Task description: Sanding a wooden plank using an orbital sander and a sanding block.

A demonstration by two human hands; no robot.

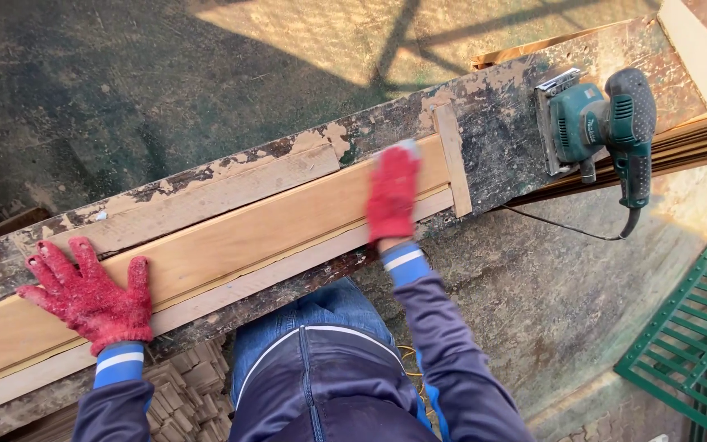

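Red-gloved left hand [87,296] and right hand [392,195] flat on pale grooved plank [239,237].

Strong, low sunlight is seen falling from the far right, so the far ground [468,33] is lit in a warm bright patch crossed by thin dark shadow lines. The left ground is left in deep shade. Slight motion blur is shown on the right hand [392,195]. Wide-angle bending is noticed toward the edges.

Gloved hands [87,295] on wooden plank [231,241]
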